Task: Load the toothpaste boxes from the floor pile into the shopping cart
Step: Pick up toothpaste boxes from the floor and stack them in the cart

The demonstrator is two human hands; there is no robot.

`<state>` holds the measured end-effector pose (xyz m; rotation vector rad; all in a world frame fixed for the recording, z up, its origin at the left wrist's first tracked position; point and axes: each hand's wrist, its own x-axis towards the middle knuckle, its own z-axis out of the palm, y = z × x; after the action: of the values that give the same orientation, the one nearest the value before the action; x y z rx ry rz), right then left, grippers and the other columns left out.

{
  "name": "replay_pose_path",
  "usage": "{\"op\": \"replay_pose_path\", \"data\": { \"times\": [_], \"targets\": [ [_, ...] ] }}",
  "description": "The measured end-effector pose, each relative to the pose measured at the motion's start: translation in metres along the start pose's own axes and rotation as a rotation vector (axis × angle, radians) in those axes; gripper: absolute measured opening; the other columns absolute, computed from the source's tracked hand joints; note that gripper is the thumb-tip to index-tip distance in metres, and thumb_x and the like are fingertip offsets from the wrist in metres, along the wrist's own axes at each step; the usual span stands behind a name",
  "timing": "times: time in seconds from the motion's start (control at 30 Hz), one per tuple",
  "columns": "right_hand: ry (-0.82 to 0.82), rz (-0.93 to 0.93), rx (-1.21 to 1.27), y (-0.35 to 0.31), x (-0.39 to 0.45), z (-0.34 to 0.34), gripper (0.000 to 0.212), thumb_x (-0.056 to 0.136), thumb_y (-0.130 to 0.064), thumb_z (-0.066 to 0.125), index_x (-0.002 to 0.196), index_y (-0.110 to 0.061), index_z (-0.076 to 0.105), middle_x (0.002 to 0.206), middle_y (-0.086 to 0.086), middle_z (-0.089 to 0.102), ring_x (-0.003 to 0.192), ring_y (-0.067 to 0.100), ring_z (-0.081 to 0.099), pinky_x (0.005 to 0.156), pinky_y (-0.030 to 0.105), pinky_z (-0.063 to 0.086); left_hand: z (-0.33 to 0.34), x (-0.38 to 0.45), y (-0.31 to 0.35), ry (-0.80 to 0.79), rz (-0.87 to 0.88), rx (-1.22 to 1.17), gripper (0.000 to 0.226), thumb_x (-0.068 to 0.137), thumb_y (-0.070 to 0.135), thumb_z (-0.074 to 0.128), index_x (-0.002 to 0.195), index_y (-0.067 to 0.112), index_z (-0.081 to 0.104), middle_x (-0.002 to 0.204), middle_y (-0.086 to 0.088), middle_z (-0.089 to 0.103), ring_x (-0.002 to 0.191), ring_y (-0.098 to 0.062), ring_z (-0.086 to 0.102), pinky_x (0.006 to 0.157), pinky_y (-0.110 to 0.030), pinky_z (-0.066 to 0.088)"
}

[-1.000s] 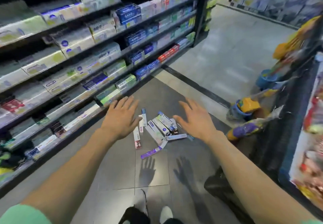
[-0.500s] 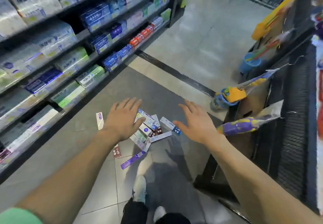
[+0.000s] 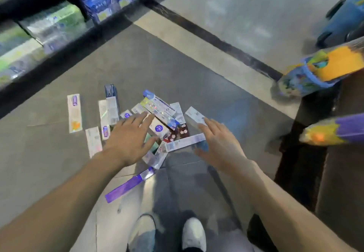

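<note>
A pile of toothpaste boxes (image 3: 163, 112) lies scattered on the grey floor tiles in the middle of the view. A long purple box (image 3: 128, 185) lies nearest my feet, and a white box with a purple logo (image 3: 74, 113) lies apart at the left. My left hand (image 3: 130, 139) hovers over the left side of the pile with fingers spread, holding nothing. Over the pile's right edge my right hand (image 3: 220, 145) is spread too, fingertips near a white box (image 3: 194, 117). No shopping cart is visible.
A shelf of boxed goods (image 3: 53, 21) runs along the left. On the right a dark display stand (image 3: 334, 173) holds hanging toys in bags (image 3: 323, 70). My two shoes (image 3: 194, 234) stand on the floor just below the pile.
The view has tilted down and closer to the floor. Both hands have dropped nearer the pile, still spread and holding nothing.
</note>
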<state>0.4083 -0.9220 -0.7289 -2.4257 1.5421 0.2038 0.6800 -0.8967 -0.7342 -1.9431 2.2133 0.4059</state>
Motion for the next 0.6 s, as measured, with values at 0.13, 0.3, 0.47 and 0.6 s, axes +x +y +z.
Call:
{"op": "replay_pose_path", "data": {
  "times": [0.13,0.3,0.47,0.6],
  "targets": [
    [-0.029,-0.043,-0.037,0.033,0.062,0.097,0.084,0.083,-0.051,0.071,0.149,-0.009,0.041,0.158,0.018,0.038,0.143,0.038,0.037,0.120,0.049,0.026,0.087,0.050,-0.024,0.058,0.009,0.045,0.088,0.089,0.071,0.009,0.159,0.020,0.025,0.163,-0.006,0.032,0.148,-0.029,0.033,0.120,-0.046,0.027],
    [-0.070,-0.084,-0.159,0.048,0.110,0.177,0.091,0.082,-0.053,0.073,0.153,-0.013,0.032,0.160,0.010,0.033,0.145,0.031,0.033,0.120,0.042,0.023,0.155,0.093,-0.048,0.111,0.014,0.073,0.080,0.095,0.066,0.021,0.158,0.018,0.030,0.161,-0.009,0.036,0.145,-0.031,0.037,0.119,-0.050,0.030],
    [-0.094,-0.056,-0.218,0.058,0.126,0.220,0.063,0.084,-0.042,0.068,0.139,-0.020,0.045,0.142,0.006,0.052,0.134,0.029,0.046,0.114,0.040,0.032,0.187,0.114,-0.060,0.122,-0.015,0.061,0.081,0.096,0.071,0.014,0.159,0.021,0.026,0.164,-0.005,0.032,0.146,-0.028,0.036,0.119,-0.049,0.030],
    [-0.136,-0.005,-0.239,0.060,0.128,0.228,0.047,0.092,-0.041,0.062,0.131,-0.019,0.050,0.132,0.009,0.058,0.125,0.031,0.054,0.108,0.040,0.038,0.193,0.116,-0.058,0.126,-0.024,0.036,0.096,0.085,0.077,0.001,0.159,0.021,0.025,0.164,-0.005,0.031,0.147,-0.027,0.034,0.120,-0.046,0.029]
  ]
}}
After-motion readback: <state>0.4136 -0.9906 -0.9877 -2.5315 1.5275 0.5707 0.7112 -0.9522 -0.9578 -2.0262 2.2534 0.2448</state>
